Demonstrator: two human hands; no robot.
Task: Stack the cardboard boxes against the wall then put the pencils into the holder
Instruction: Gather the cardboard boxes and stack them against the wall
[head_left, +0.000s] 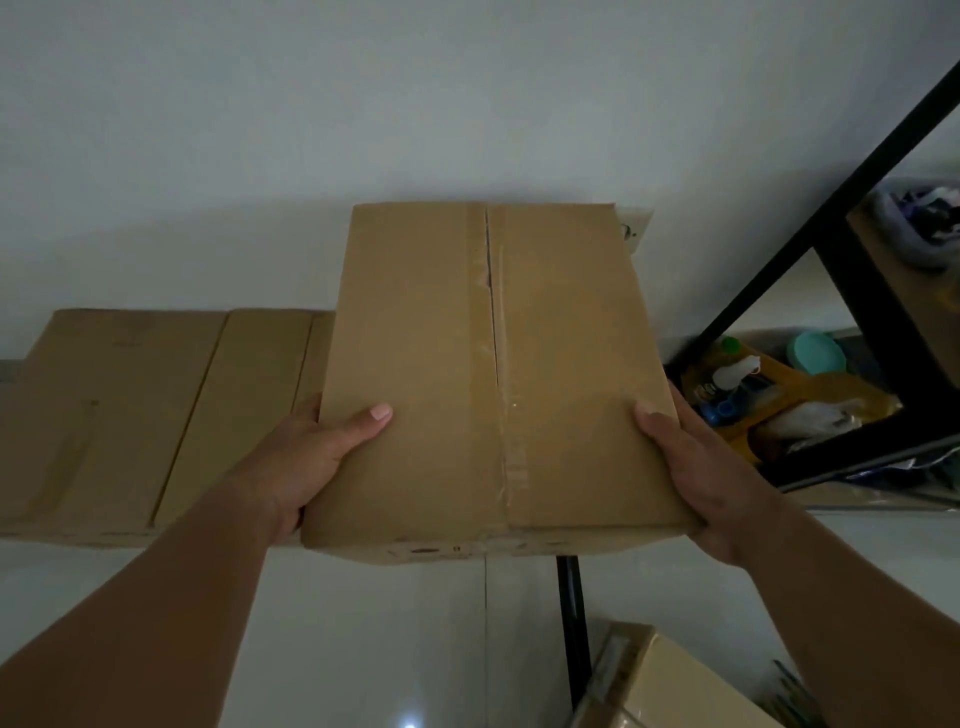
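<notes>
A taped brown cardboard box (493, 374) is held up in the middle of the view, in front of the white wall. My left hand (306, 452) grips its left near side with the thumb on top. My right hand (696, 467) grips its right near corner, thumb on top too. A wide, flat cardboard box (130, 415) lies against the wall at the left, lower than the held box and partly hidden behind it. Another cardboard box (660, 680) shows at the bottom right. Thin dark sticks, perhaps pencils (795, 691), lie beside it; no holder is visible.
A black metal shelf frame (810, 249) stands at the right, its low shelf crowded with bottles, lids and bags (779, 395). A black leg (571, 623) runs down to the pale tiled floor (363, 649). A wall socket (636, 228) peeks out behind the held box.
</notes>
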